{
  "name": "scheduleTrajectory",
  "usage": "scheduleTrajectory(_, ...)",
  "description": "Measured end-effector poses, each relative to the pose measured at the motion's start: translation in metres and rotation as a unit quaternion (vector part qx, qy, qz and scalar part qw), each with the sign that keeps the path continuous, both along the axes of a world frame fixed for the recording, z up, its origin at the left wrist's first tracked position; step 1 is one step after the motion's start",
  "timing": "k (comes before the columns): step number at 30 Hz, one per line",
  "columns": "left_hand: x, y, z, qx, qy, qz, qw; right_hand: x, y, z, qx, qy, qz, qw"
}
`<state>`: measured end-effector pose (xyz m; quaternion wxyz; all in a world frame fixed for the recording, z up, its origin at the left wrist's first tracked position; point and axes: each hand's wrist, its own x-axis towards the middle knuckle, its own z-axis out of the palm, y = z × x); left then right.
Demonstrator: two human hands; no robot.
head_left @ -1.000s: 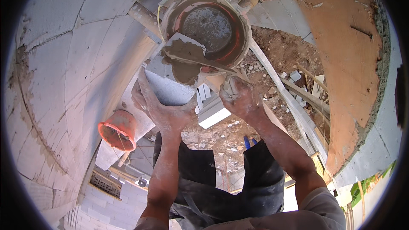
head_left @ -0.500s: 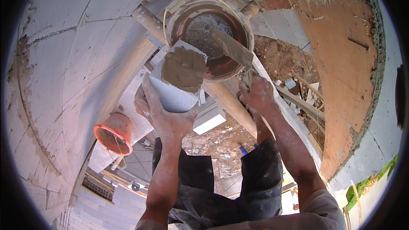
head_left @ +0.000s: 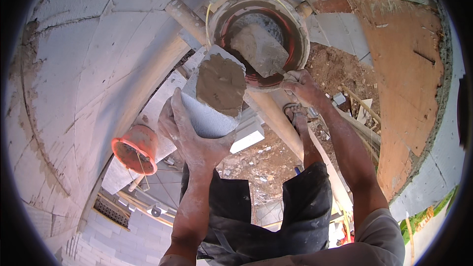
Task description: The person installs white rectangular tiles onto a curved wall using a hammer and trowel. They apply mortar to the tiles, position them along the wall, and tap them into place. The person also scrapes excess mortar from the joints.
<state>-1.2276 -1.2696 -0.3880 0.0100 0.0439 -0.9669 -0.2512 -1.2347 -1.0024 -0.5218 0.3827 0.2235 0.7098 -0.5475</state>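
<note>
My left hand (head_left: 194, 138) is closed round a pale grey lightweight block (head_left: 204, 119), holding it up with a thick patch of wet mortar (head_left: 220, 84) on its upper face. My right hand (head_left: 301, 87) grips a trowel by its handle, which the fingers mostly hide. The trowel's broad, mortar-smeared blade (head_left: 261, 51) lies over the mouth of a large bucket (head_left: 299, 27). Wet grey mortar and a reddish ring show inside the bucket, just beyond the block.
An orange bucket (head_left: 148, 140) stands at the left on a pale board. Block walls (head_left: 84, 79) rise on the left. A wooden panel (head_left: 401, 83) stands at the right. Round timber poles (head_left: 278, 123) cross above rubble-strewn ground (head_left: 256, 167). White blocks (head_left: 246, 138) lie below the held one.
The trowel blade has swung up and left over the bucket, turning its broad face into view. The held block sits slightly farther right in the picture, and the whole view has shifted a little.
</note>
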Motion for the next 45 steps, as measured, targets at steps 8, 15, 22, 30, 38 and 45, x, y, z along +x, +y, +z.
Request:
scheduleTrajectory(8, -0.007, 0.016, 0.001, -0.024, -0.017, -0.016, 0.999, 0.067, -0.057, 0.032, 0.199, 0.297, 0.061, 0.932)
scheduleTrajectory(15, -0.001, 0.017, -0.007, -0.027, -0.039, 0.004, 0.999, 0.086, -0.083, 0.097, 0.232, 0.327, 0.055, 0.914)
scheduleTrajectory(22, -0.003, 0.017, -0.013, -0.037, -0.059, 0.020, 0.997, 0.120, -0.063, 0.127, 0.231, 0.319, 0.092, 0.915)
scheduleTrajectory(30, 0.008, 0.007, -0.012, -0.033, -0.056, -0.033, 0.997, 0.000, -0.024, 0.022, 0.372, 0.133, 0.191, 0.899)
scheduleTrajectory(38, 0.013, 0.000, -0.015, 0.006, -0.043, -0.024, 0.999, -0.062, -0.038, -0.050, 0.238, -0.017, 0.306, 0.922)
scheduleTrajectory(45, 0.010, -0.012, 0.003, -0.058, 0.008, 0.021, 0.998, 0.006, 0.034, -0.006, 0.123, -0.033, 0.105, 0.986)
